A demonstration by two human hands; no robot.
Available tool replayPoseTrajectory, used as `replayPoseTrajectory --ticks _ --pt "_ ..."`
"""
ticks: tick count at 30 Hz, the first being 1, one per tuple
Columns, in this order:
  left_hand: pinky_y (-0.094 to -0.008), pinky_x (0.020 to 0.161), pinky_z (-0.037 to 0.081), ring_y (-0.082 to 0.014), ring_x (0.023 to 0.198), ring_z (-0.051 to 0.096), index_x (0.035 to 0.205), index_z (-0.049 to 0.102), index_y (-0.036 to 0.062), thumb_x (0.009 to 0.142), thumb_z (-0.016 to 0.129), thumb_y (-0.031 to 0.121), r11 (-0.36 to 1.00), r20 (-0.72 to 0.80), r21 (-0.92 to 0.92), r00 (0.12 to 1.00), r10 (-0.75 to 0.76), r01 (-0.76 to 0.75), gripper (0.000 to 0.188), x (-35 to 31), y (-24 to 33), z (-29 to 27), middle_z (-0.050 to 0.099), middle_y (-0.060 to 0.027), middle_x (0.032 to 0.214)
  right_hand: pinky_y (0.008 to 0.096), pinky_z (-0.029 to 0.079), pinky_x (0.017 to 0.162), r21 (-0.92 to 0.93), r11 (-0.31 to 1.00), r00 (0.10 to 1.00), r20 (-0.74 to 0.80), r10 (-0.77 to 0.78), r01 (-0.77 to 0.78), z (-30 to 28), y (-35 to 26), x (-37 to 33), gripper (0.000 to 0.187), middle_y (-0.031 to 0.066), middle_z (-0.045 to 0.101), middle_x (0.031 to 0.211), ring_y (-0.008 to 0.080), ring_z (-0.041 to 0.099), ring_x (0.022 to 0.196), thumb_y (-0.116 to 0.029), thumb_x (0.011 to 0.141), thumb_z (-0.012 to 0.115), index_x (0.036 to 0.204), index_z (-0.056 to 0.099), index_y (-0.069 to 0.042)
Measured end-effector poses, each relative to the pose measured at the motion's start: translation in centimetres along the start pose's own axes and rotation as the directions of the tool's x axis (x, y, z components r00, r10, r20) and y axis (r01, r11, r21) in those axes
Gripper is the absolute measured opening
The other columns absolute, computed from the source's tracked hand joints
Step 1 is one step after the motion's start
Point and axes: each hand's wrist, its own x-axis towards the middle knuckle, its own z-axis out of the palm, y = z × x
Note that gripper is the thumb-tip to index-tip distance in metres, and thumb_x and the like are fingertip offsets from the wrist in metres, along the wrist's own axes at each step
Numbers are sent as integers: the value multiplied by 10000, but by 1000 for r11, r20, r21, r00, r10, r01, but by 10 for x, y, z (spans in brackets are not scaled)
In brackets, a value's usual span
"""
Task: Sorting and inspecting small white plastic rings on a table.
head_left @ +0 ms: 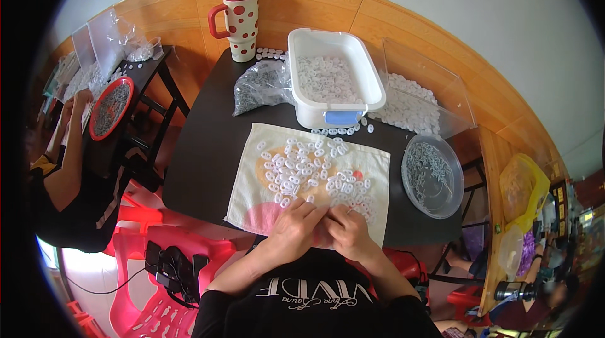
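My left hand [293, 229] and my right hand [350, 232] meet at the near edge of a cream towel [242, 183], fingertips pinched together. What they pinch is too small and too covered to make out. Just beyond my fingers, small white oval plastic pieces with two holes [293, 171] lie scattered over the towel. A second, looser group of the same pieces [343, 182] sits to the right, close to my right hand. The towel has a pink and yellow print and lies flat on a dark table [198, 149].
Behind the towel stand a white tub [372, 89] of pieces, a bag of grey bits [255, 89], a dotted tumbler [242, 26] and a clear box [409, 108]. A clear bowl [457, 190] sits right. At left, a co-worker's hands [79, 102] are near a red tray [97, 131].
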Motion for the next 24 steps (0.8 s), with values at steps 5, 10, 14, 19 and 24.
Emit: replayPoseTrajectory --ticks 5,10,14,19,24 --pt "-420 722 528 -346 807 620 1222 612 -50 715 626 -121 993 61 -108 998 -34 40 512 6 3 -13 650 -169 897 371 501 575 -40 998 999 -3 -37 37 0 -2 4 332 86 585 893 270 616 757 -57 619 701 943 671 7" --pt "-401 711 529 -330 820 632 1242 604 -44 748 611 -127 980 68 -176 995 -79 90 501 6 4 -16 650 -165 891 351 498 584 -78 994 996 45 -75 79 -1 0 0 289 70 545 863 246 593 768 -70 657 681 938 662 -1" --pt "-396 708 530 -321 828 637 1243 606 -41 768 594 -126 977 158 -193 986 -59 89 482 9 1 -24 640 -159 878 353 495 588 -44 996 995 72 -76 79 -3 -1 0 260 79 531 869 250 580 767 -56 648 665 903 634 -10" --pt "-401 704 527 -328 818 630 1214 619 -41 746 604 -121 990 177 -136 984 -10 35 475 13 0 -23 627 -154 860 361 501 619 -5 998 995 81 -65 66 -2 0 -1 208 94 521 873 265 578 792 -51 634 654 830 589 -28" --pt "-412 690 520 -339 789 623 1185 626 -40 715 622 -113 994 170 -107 985 24 -6 476 13 -7 -14 624 -153 839 357 502 649 -34 998 989 139 -54 59 -5 1 2 181 107 531 881 268 579 807 -60 635 647 792 558 -37"
